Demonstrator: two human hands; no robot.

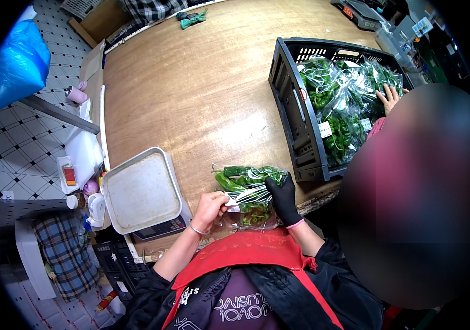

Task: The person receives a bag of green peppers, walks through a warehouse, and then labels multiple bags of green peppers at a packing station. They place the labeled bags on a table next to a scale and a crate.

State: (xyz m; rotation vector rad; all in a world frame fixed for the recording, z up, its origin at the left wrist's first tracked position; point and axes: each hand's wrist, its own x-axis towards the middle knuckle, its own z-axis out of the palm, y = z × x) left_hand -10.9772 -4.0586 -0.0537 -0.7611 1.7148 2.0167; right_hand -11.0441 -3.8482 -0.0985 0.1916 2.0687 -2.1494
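A clear plastic bag of long green peppers point(243, 179) lies at the table's front edge, in front of me. My left hand point(210, 212), bare with a bangle at the wrist, pinches a small white label at the bag's left side. My right hand point(283, 201), in a black glove, grips the bag's right side. Just left of the bag stands a scale with a metal tray point(141, 157). To the right is a black crate point(295, 143) filled with bagged green peppers point(328, 96).
A co-worker's hand point(389, 99) reaches into the crate from the right. The wooden table point(191, 93) holds green cloths point(191, 19) and another scale point(356, 14) at the back. Along its left edge are a blue bag point(18, 63), a metal bar and small bottles point(95, 209).
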